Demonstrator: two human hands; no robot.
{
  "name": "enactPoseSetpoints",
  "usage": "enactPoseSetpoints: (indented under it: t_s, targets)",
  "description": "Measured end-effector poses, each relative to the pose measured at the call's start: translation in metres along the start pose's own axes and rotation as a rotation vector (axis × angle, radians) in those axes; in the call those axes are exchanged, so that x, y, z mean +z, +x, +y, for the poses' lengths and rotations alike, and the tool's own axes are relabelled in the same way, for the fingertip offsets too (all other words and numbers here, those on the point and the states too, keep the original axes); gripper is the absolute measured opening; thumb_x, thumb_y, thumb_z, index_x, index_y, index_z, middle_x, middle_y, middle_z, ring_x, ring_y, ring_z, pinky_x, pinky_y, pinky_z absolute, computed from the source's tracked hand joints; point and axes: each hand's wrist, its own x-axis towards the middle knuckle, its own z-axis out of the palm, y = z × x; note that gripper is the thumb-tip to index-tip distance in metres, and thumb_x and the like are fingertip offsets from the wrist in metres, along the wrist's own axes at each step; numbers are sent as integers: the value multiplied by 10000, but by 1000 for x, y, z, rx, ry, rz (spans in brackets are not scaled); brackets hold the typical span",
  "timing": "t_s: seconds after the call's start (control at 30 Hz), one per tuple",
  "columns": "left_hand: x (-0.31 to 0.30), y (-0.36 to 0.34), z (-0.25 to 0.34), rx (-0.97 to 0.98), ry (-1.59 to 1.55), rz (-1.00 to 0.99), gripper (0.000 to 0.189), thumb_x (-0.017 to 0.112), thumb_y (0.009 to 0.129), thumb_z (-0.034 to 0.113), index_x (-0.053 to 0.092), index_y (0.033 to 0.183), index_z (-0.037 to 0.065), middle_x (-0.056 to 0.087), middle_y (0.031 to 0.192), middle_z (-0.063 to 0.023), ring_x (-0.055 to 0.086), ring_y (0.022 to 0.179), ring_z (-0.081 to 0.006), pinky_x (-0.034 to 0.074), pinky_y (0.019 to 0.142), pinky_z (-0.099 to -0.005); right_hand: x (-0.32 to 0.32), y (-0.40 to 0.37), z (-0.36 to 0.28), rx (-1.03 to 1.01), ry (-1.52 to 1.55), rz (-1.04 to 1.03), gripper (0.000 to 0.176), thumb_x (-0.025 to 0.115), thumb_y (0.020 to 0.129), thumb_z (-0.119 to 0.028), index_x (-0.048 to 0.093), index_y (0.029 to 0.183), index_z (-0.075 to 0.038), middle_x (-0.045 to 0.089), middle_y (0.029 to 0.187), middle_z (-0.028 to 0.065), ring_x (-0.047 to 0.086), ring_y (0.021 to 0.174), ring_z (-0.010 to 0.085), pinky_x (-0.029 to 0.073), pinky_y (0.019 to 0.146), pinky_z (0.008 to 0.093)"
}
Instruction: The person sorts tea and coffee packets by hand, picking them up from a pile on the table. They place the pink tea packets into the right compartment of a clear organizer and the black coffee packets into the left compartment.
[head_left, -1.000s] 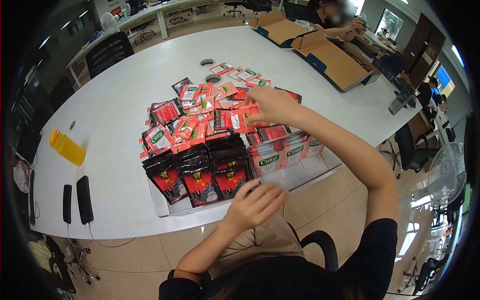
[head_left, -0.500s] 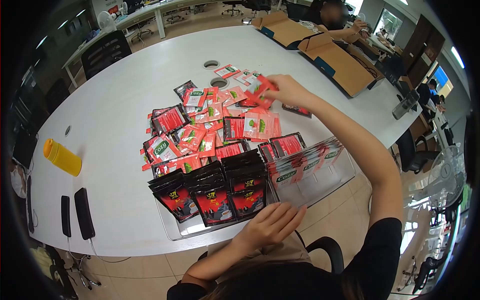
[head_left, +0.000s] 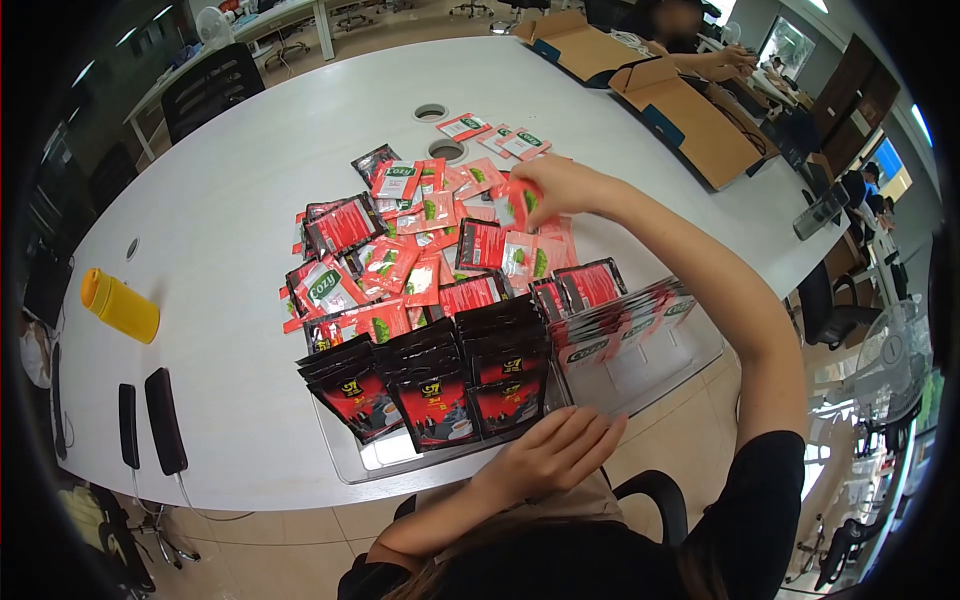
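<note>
A pink sachet (head_left: 515, 204), thin and glossy with a green leaf print, is pinched by its edge between the thumb and bent fingers of my right hand (head_left: 562, 187), above the far right side of a loose heap (whether it brushes the packets below, I cannot tell). My left hand (head_left: 553, 452), well apart from the right, hovers by the near side of the tray, back uppermost, fingers side by side and half curled; its palm is hidden, so I cannot tell whether it closes on anything. The heap (head_left: 405, 225) beneath the pinch mixes pink and black sachets, flat foil rectangles with crimped edges and crinkled, shiny faces, lying at every angle. Between the heap and me sits the tray (head_left: 655, 372), clear, smooth plastic with rounded corners, its left part filled by black packets (head_left: 435, 400) standing in three leaning rows, red panels toward me. To their right, a rank of pink packets (head_left: 620, 338) stands on edge, tightly layered. All rest on a white, smooth, curved table (head_left: 265, 225), with a yellow bottle (head_left: 125, 312) at left near two slim black devices (head_left: 165, 420) on pale cables, and open brown cardboard boxes (head_left: 690, 120) at the far right, before a seated co-worker.
</note>
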Motion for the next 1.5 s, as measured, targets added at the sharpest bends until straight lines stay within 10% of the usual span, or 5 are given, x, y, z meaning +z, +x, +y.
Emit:
enactPoseSetpoints:
  t_s: [0.4,0.77,0.87,1.2,1.5]
  targets:
    - [-2,0,2,-15,-16,-14,291,553,844,126,623,1123,80,606,940,11,576,931,-119,427,886,-272,-23,-53,3,109,115,-122,319,786,665,-147,642,893,23,662,717,88,625,663,150,490,639,288]
    - [-1,1,2,-22,-20,13,274,594,816,107,647,1085,125,611,873,37,589,881,-98,441,798,-252,7,-55,-35,70,21,-77,641,800,582,-232,581,1135,6,642,861,150,605,765,256,478,687,336]
    - [1,-2,2,7,-34,-6,332,554,819,98,607,1142,48,580,924,-6,566,928,-138,435,910,-290,14,-46,-27,81,-18,-129,495,811,547,-313,605,837,31,647,762,164,632,713,286,482,617,366]
    - [1,-2,2,0,-40,-12,338,546,823,101,603,1152,45,571,911,-7,560,931,-140,433,912,-294,-25,-39,-12,149,-8,200,333,808,652,-179,602,816,24,622,725,138,615,665,246,457,601,344]
    - [3,-4,3,3,-36,-12,345,542,825,101,598,1161,45,580,926,-7,562,942,-143,433,916,-296,0,-11,-2,47,52,-44,357,805,655,-192,621,861,34,638,720,133,573,631,202,431,564,329]
